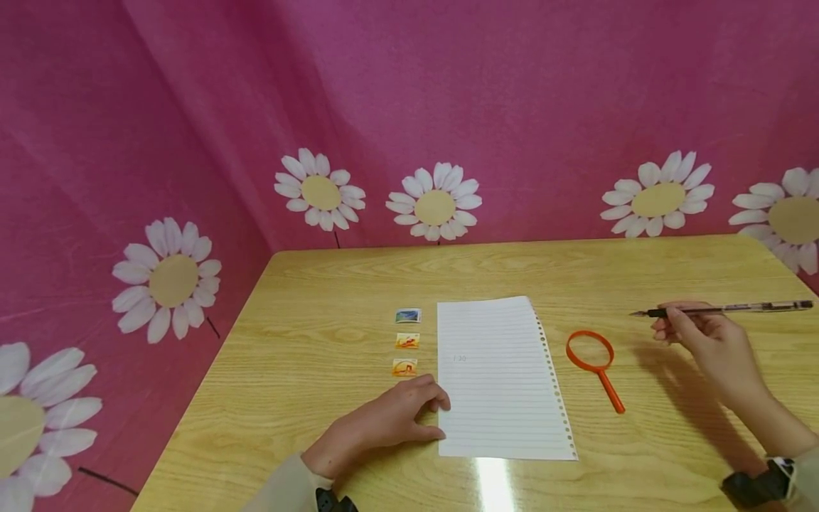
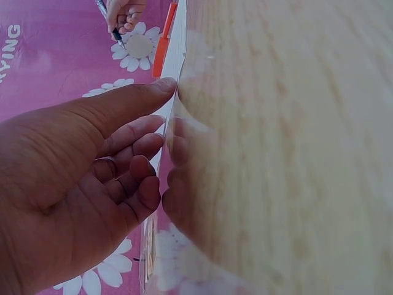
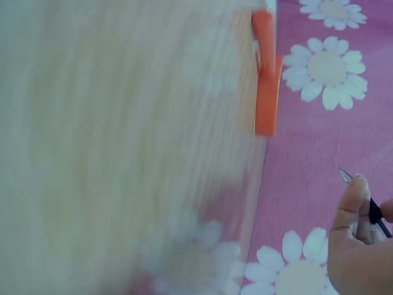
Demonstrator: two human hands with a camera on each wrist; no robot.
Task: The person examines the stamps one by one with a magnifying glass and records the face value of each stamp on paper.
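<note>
In the head view my left hand (image 1: pixel 397 412) rests on the table at the left edge of a lined paper sheet (image 1: pixel 505 405), thumb and fingertips right at that edge. Its fingers are loosely bent. A row of punched holes runs down the sheet's right side, and faint handwritten marks (image 1: pixel 459 359) sit on its left part. My right hand (image 1: pixel 710 348) pinches a pen (image 1: pixel 755 308) above the table on the right, its bare tip facing left. The pen tip (image 3: pixel 345 174) also shows in the right wrist view.
An orange-red magnifying glass (image 1: pixel 610 390) lies between the sheet and my right hand. Three small stamp-like pictures, blue (image 1: pixel 408 316), yellow (image 1: pixel 407 340) and orange (image 1: pixel 404 368), form a column left of the sheet. A pink flowered cloth (image 1: pixel 512 107) hangs behind the wooden table (image 1: pixel 307 341).
</note>
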